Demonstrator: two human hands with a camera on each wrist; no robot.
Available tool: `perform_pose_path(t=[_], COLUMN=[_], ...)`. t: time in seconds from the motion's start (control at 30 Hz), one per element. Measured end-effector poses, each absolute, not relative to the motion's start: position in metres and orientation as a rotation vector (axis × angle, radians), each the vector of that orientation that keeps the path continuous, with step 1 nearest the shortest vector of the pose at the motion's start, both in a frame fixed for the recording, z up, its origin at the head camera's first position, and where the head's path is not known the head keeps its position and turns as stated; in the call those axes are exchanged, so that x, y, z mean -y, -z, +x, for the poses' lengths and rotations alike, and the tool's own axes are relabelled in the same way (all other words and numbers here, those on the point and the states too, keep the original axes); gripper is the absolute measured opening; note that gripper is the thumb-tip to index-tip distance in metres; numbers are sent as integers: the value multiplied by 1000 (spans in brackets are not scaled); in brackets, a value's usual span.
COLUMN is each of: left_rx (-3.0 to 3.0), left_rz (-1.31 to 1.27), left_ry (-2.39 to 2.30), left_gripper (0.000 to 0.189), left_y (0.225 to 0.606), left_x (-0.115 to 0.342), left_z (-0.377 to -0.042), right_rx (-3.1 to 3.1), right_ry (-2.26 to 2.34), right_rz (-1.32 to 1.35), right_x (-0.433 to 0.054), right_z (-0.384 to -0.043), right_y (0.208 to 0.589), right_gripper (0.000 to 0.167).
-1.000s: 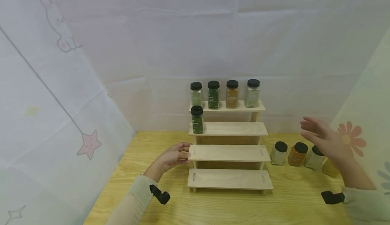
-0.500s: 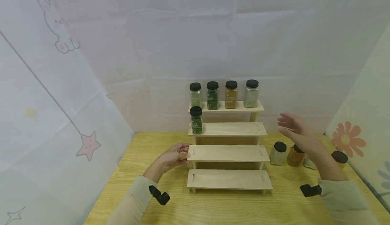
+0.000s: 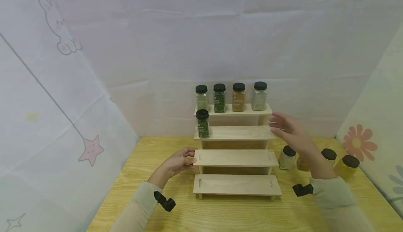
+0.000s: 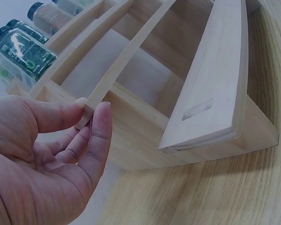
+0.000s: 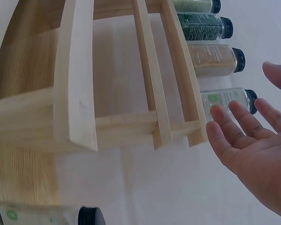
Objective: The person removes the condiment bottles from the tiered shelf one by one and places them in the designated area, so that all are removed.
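Note:
A four-tier wooden spice rack (image 3: 236, 158) stands on the table. My left hand (image 3: 176, 162) pinches the left end of its second tier from the bottom, thumb on top and fingers below, as the left wrist view shows (image 4: 61, 154). My right hand (image 3: 291, 132) is open, holding nothing, by the right ends of the upper tiers. Along the top tier stand several black-lidded spice jars: pale green, dark green (image 3: 219, 98), orange-brown (image 3: 238, 97) and whitish (image 3: 259, 96). Another dark green jar (image 3: 203, 124) occupies the left end of the tier below.
Right of the rack, several more jars stand on the wooden table (image 3: 135, 204): a whitish jar (image 3: 287, 158), an orange one partly behind my right forearm, another whitish one and a yellowish jar (image 3: 346, 167). A cloth backdrop (image 3: 176, 50) rises behind and at both sides.
My right hand has moved left, from above the loose jars to the rack's right side, staying open. My left hand keeps its pinch on the tier. The jars have not moved.

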State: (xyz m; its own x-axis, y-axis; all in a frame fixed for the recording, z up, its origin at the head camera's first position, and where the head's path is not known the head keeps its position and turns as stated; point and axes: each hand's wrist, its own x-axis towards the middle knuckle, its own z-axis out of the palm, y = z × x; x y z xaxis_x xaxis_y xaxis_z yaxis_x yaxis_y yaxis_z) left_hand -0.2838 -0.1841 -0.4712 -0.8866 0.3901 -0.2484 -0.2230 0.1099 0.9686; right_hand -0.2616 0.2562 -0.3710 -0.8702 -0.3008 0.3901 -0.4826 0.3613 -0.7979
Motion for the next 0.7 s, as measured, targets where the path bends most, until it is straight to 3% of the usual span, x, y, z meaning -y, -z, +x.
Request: perform_pose_path(t=[0.7], left_rx=[-1943], left_rz=[166], left_ry=[-1826], left_gripper=[55], left_y=[470], left_x=[184], left_z=[-284], right_rx=[2459], right_ry=[-1752], right_rz=[695], right_x=[-214], right_z=[-281], right_y=[369], right_gripper=[63])
